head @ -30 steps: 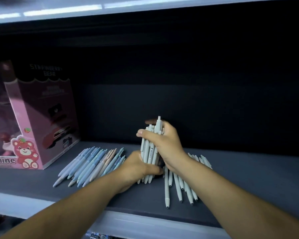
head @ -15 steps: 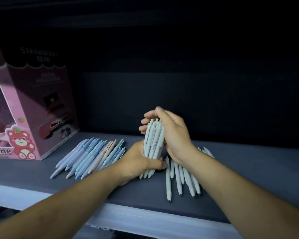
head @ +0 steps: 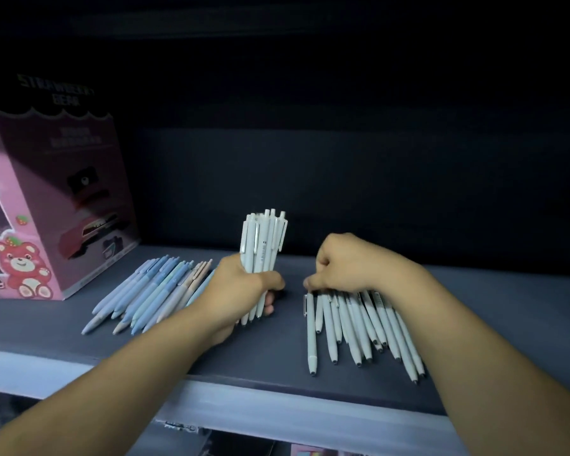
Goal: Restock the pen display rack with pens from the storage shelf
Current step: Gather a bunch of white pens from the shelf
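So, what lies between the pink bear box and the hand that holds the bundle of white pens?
The head view shows a row of blue and beige pens lying flat on the shelf between the box and the left hand.

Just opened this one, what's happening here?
A person is gathering white pens from a dark storage shelf. The left hand grips an upright bundle of white pens. The right hand is curled over the top ends of the loose white pens lying on the shelf; whether it has hold of any is unclear. A row of pastel pens lies to the left, beside a pink box.
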Action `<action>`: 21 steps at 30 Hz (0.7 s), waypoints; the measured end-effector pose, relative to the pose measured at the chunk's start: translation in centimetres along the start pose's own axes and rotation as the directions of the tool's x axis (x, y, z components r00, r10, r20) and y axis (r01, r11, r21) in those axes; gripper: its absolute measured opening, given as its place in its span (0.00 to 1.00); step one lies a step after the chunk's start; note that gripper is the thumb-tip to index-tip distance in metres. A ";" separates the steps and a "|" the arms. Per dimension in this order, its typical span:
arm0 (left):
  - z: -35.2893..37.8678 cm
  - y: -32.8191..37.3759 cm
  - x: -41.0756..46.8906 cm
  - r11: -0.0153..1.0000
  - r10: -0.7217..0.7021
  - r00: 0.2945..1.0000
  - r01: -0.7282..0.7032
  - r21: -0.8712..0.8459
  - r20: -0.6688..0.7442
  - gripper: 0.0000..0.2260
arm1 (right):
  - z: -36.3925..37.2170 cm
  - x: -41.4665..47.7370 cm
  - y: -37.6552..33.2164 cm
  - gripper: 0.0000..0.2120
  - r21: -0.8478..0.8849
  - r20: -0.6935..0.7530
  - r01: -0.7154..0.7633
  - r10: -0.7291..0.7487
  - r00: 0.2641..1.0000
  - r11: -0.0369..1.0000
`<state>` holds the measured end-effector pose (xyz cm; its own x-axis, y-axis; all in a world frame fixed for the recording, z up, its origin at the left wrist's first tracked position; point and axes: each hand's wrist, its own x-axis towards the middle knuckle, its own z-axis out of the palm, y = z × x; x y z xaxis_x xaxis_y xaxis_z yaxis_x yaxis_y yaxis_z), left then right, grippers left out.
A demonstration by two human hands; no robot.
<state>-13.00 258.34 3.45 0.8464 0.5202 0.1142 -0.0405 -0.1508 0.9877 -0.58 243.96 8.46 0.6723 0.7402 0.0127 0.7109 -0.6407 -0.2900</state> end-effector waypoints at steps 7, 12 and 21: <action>-0.2 -0.3 -3.1 0.990 0.098 0.995 -0.098 0.102 0.004 0.09 | 0.9 -0.5 -1.8 0.16 -0.145 0.010 -0.007 0.009 1.000 0.989; -0.2 -0.6 -2.9 0.984 0.136 0.990 -0.132 0.119 -0.021 0.09 | 1.2 -1.8 -2.8 0.20 -0.218 0.029 0.027 -0.022 0.999 0.976; -0.4 -0.9 -2.5 0.989 0.048 0.996 -0.058 -0.138 -0.077 0.07 | 1.5 -0.9 -2.9 0.15 0.382 -0.023 -0.079 0.095 0.995 0.921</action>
<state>-15.26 257.50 2.30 0.8001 0.5755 0.1694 -0.1625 -0.0638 0.9846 -3.59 245.43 7.90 0.7410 0.6714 0.0069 0.5225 -0.5702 -0.6340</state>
